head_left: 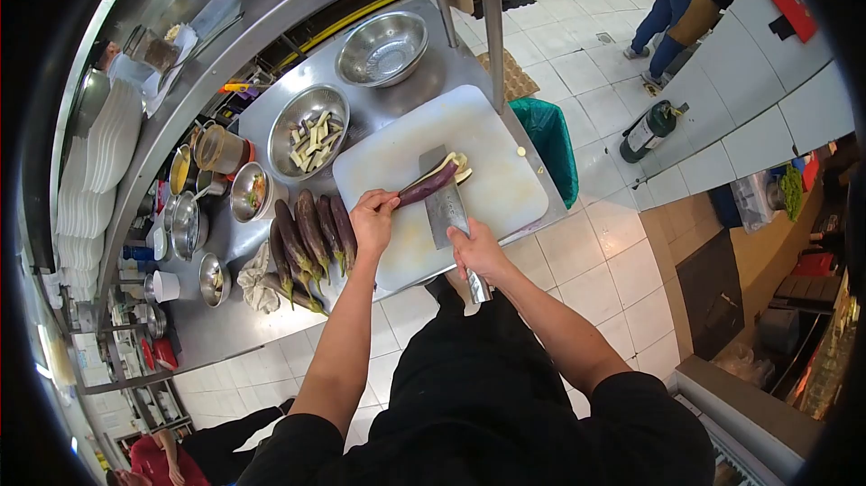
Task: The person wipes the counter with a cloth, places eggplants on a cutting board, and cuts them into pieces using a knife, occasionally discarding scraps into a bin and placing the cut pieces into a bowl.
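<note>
My left hand (371,221) is closed on the near-left end of a purple eggplant (428,185), which lies over the white cutting board (505,193). At its far end the eggplant is split lengthwise, with pale flesh showing. In my right hand (480,253) is the handle of a cleaver (443,215), its wide blade flat over the board and crossing under the eggplant in this view. Left of the board lie several whole eggplants (309,229). Cut eggplant pieces (316,141) fill part of a steel bowl (282,122) behind them.
Another steel bowl (382,48) stands at the back of the steel table. Small bowls, a crumpled cloth (260,283) and a white cup (166,286) are at left. A green-lined bin (550,138) stands beyond the board's right edge. One person (690,8) bends at far right; another (171,459) is lower left.
</note>
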The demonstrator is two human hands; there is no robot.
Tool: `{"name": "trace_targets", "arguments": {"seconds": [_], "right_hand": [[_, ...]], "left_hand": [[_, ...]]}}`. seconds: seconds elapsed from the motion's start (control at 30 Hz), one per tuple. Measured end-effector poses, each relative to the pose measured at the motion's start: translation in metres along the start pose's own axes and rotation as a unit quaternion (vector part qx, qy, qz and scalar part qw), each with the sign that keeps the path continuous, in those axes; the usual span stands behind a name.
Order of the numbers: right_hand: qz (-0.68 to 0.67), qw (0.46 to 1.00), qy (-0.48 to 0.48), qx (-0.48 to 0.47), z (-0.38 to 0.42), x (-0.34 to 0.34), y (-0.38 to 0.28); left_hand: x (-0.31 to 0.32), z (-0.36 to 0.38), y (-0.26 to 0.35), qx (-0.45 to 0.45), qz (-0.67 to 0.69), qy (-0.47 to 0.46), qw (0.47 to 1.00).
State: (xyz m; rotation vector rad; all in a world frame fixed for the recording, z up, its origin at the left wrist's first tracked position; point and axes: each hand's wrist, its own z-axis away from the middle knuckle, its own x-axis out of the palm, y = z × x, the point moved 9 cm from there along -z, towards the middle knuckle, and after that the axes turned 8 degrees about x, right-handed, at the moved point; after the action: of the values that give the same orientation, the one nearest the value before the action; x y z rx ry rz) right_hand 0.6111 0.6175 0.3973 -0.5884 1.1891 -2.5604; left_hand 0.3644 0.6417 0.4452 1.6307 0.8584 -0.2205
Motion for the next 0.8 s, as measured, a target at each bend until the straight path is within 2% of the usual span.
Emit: {"name": "trace_targets", "arguments": {"seconds": [0.07,0.13,0.2,0.3,0.4,0.43,0.47,0.5,0.53,0.57,0.6,0.63,0.7,0.73,0.8], "right_hand": [[0.002,1.0,0.007,0.012,-0.003,0.011,0.01],[-0.006,0.999,-0.033,-0.002,-0.002,0.042,0.02],[-0.034,0.999,-0.036,-0.006,0.002,0.066,0.024],[-0.043,0.998,-0.041,-0.007,0.004,0.062,0.021],[0.121,0.992,-0.026,-0.015,0.021,0.027,-0.01],[0.163,0.986,0.027,-0.018,0.035,0.005,-0.023],[0.208,0.975,0.079,-0.022,0.045,-0.02,-0.033],[0.266,0.951,0.136,-0.082,0.055,-0.044,-0.044],[0.321,0.917,0.19,-0.143,0.065,-0.064,-0.057],[0.333,0.911,0.19,-0.15,0.069,-0.078,-0.065],[0.414,0.87,0.228,-0.138,0.074,-0.092,-0.072],[0.488,0.822,0.266,-0.124,0.078,-0.099,-0.079],[0.539,0.794,0.26,-0.102,0.075,-0.096,-0.09],[0.579,0.77,0.256,-0.078,0.073,-0.091,-0.098],[0.6,0.757,0.247,-0.082,0.073,-0.069,-0.108]], "left_hand": [[0.0,-0.001,-0.002,0.007,0.009,0.007,1.0],[-0.002,0.001,-0.002,0.013,0.016,0.01,1.0],[-0.004,0.003,-0.002,-0.009,0.027,0.02,0.999],[-0.006,0.004,-0.005,0.005,0.02,0.025,0.999],[-0.006,0.001,-0.004,0.025,-0.017,0.019,0.999],[-0.01,-0.002,-0.004,0.027,-0.011,0.024,0.999],[-0.005,-0.005,-0.01,-0.011,-0.013,-0.023,1.0],[0.002,-0.008,-0.014,-0.048,-0.013,-0.067,0.997],[0.0,-0.013,-0.008,-0.047,-0.003,-0.055,0.997],[0.003,-0.021,0.009,0.018,-0.085,-0.091,0.992],[0.007,-0.024,0.023,0.08,-0.167,-0.126,0.975],[0.006,-0.029,0.029,0.077,-0.16,-0.118,0.977],[0.034,-0.036,0.05,0.138,-0.132,-0.231,0.954],[0.037,-0.045,0.055,0.138,-0.126,-0.225,0.956],[0.057,-0.048,0.063,0.16,-0.147,-0.3,0.929]]}}
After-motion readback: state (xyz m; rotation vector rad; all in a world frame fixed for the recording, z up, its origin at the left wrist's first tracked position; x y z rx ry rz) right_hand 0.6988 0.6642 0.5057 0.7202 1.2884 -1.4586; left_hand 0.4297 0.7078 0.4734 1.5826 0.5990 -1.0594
